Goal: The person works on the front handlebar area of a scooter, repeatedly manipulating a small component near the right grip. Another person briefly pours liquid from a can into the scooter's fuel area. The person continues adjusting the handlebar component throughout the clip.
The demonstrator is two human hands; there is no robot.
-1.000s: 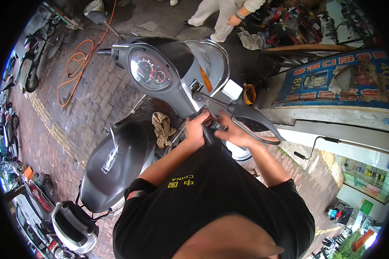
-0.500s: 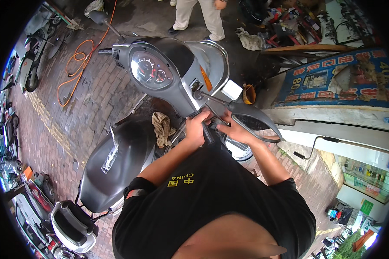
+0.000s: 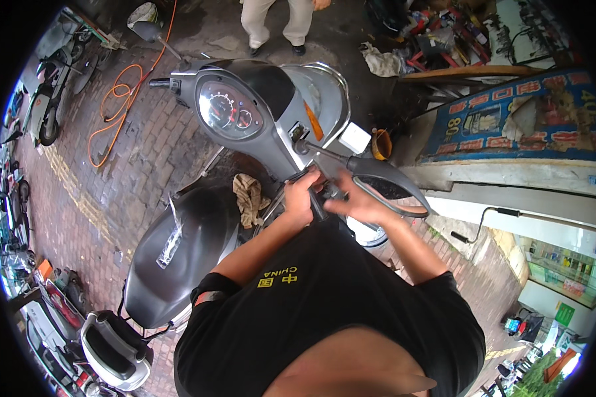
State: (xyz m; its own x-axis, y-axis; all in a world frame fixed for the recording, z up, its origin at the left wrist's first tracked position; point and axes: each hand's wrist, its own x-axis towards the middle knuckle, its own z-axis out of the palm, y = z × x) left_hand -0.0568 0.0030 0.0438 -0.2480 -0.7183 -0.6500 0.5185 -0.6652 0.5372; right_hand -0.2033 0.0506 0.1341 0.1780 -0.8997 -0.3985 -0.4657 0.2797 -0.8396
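My left hand (image 3: 300, 198) is closed round the scooter's black handlebar grip (image 3: 318, 208), just below the silver-grey front cowl (image 3: 265, 155). To its right, my right hand (image 3: 354, 202) has its fingers apart beside the lever area at the handlebar; whether they touch it I cannot tell. A mirror (image 3: 384, 186) hangs over that hand, hiding part of the space beyond. The dashboard (image 3: 225, 106) faces up. A crumpled cloth (image 3: 247, 198) lies left of my hands, beside the black seat (image 3: 175, 255).
An orange hose (image 3: 122, 119) coils on the paving at left, near parked scooters (image 3: 49, 112). A person's trousered legs (image 3: 271, 23) stand beyond the scooter. A parts pile (image 3: 444, 43) and blue signboard (image 3: 503, 122) are at right, with a crank-shaped bar (image 3: 483, 221) below.
The other person has stepped leftward and now stands with legs apart. My right hand's fingers have shifted slightly at the handlebar, spreading again. My left hand keeps its grip.
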